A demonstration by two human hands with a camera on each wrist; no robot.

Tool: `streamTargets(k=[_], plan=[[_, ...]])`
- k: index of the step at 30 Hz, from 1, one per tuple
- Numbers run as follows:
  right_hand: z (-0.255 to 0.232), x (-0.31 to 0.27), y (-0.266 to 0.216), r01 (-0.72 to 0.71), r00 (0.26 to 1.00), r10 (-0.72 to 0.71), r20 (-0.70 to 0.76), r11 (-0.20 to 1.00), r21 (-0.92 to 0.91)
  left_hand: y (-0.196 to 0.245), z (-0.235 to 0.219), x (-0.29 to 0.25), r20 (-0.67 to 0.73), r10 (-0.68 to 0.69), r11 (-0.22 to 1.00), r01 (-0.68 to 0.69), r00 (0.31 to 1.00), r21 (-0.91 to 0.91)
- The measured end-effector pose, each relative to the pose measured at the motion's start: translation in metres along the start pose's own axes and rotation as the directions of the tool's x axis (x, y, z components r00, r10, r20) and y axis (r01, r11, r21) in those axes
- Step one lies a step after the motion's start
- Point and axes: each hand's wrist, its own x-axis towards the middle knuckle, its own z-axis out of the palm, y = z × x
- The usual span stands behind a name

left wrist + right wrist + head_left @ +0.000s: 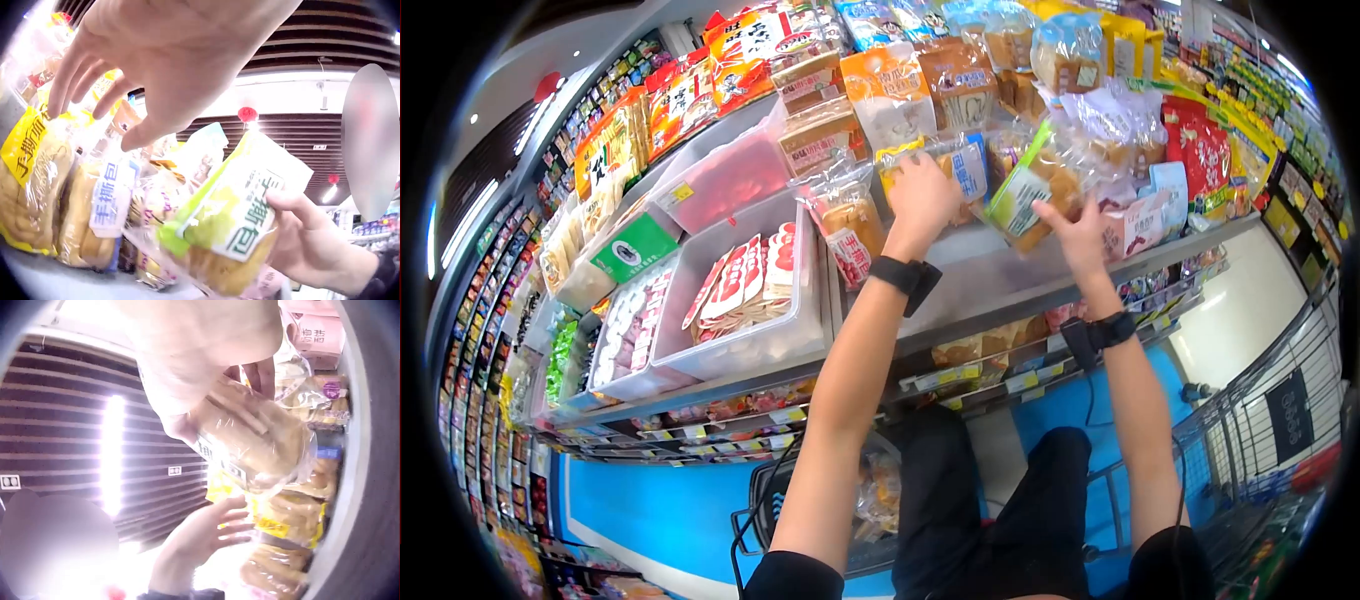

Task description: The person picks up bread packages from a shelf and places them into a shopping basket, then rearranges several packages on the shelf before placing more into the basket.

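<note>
My right hand grips a clear bag of shredded bread with a green and white label, thumb across the label's front. In the left wrist view this bread bag tilts above the shelf edge. Over the bread row reaches my left hand, its fingers loosely spread and nothing held in them. Below those fingers stand a yellow-labelled bread bag and a blue-labelled bread bag. Part of the yellow-labelled one is hidden by the left hand in the head view.
A red-labelled bread bag leans beside a clear bin of red-and-white packets. Pink packs stand to the right. Behind rise more snack bags. A shopping cart is at the right, and a basket sits by my legs.
</note>
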Motion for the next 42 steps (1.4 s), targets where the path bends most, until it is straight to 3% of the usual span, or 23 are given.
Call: streamTargets(k=[1,2,4,6,8,10,12,14,17,20,24,29,30,32,33,34,35,36,37,38,40,41,42], plan=[[0.004,0.006,-0.006,0.028,0.999,-0.035,-0.031,0.974,-0.225,0.002,0.006,0.01,-0.144,-0.035,0.998,0.043,0.989,0.055],[0.009,-0.002,-0.009,0.095,0.993,-0.107,-0.04,0.967,-0.235,0.0,0.011,0.021,-0.155,-0.035,0.999,0.04,0.987,0.034],[0.01,-0.003,0.003,0.178,0.982,-0.142,0.129,0.921,-0.346,-0.01,0.026,0.034,-0.311,0.175,0.982,-0.144,0.934,0.119],[0.012,-0.002,0.01,0.131,0.986,-0.081,0.149,0.921,-0.366,-0.02,0.045,0.038,-0.338,0.215,0.977,-0.199,0.916,0.083],[0.011,-0.003,0.012,0.072,0.989,-0.014,0.15,0.918,-0.391,-0.031,0.067,0.035,-0.396,0.389,0.921,-0.339,0.832,0.194],[0.012,-0.004,0.012,0.111,0.985,-0.054,0.163,0.923,-0.368,-0.042,0.079,0.028,-0.377,0.389,0.92,-0.33,0.84,0.213],[0.013,-0.004,0.011,0.108,0.986,-0.052,0.157,0.921,-0.374,-0.053,0.091,0.022,-0.324,0.423,0.85,-0.247,0.846,0.466],[0.013,-0.002,0.013,0.102,0.989,-0.055,0.135,0.923,-0.371,-0.052,0.095,0.02,-0.349,0.362,0.896,-0.22,0.864,0.385],[0.016,-0.004,0.01,0.043,0.992,-0.001,0.124,0.94,-0.338,-0.045,0.085,0.017,-0.364,0.27,0.877,-0.072,0.891,0.474],[0.017,-0.004,0.012,0.019,0.992,0.022,0.123,0.946,-0.325,-0.047,0.08,0.018,-0.37,0.2,0.892,-0.012,0.907,0.452],[0.018,-0.005,0.008,0.046,0.994,-0.004,0.106,0.917,-0.396,-0.05,0.079,0.016,-0.285,0.168,0.904,-0.032,0.944,0.427],[0.016,0.0,0.017,0.038,0.993,0.007,0.118,0.926,-0.375,-0.046,0.081,0.016,-0.413,0.197,0.892,0.013,0.889,0.452],[0.017,0.002,0.017,0.044,0.991,-0.002,0.137,0.952,-0.302,-0.048,0.082,0.019,-0.42,0.196,0.89,0.019,0.886,0.456],[0.014,0.004,0.016,0.044,0.988,-0.007,0.157,0.971,-0.234,-0.049,0.087,0.019,-0.388,0.309,0.867,-0.09,0.868,0.49],[0.014,0.007,0.012,0.046,0.985,-0.005,0.17,0.97,-0.24,-0.048,0.084,0.018,-0.434,0.384,0.882,-0.184,0.815,0.433],[0.014,0.01,0.008,0.05,0.983,-0.004,0.185,0.968,-0.245,-0.045,0.081,0.017,-0.44,0.375,0.886,-0.175,0.816,0.43],[0.015,0.015,0.003,0.074,0.982,-0.031,0.187,0.971,-0.228,-0.04,0.079,0.015,-0.271,0.317,0.926,-0.235,0.909,0.294],[0.019,0.02,-0.003,0.077,0.98,-0.032,0.196,0.97,-0.229,-0.038,0.079,0.015,-0.083,0.276,0.954,-0.263,0.957,0.145],[0.024,0.025,-0.009,0.089,0.98,-0.062,0.187,0.986,-0.139,-0.039,0.082,0.011,-0.25,0.218,0.976,-0.214,0.943,0.043],[0.026,0.029,-0.011,0.099,0.981,-0.089,0.173,0.994,-0.049,-0.039,0.085,0.009,-0.251,0.213,0.977,-0.209,0.944,0.041],[0.032,0.042,-0.02,0.076,0.982,-0.075,0.176,0.997,0.0,-0.037,0.083,0.0,-0.009,-0.056,0.945,0.05,0.998,-0.322],[0.032,0.048,-0.026,0.07,0.985,-0.068,0.159,0.998,-0.007,-0.039,0.087,-0.003,0.124,-0.064,0.941,0.101,0.99,-0.322],[0.036,0.053,-0.037,0.063,0.989,-0.06,0.138,0.998,-0.014,-0.041,0.089,-0.005,0.125,-0.061,0.942,0.098,0.99,-0.321]])
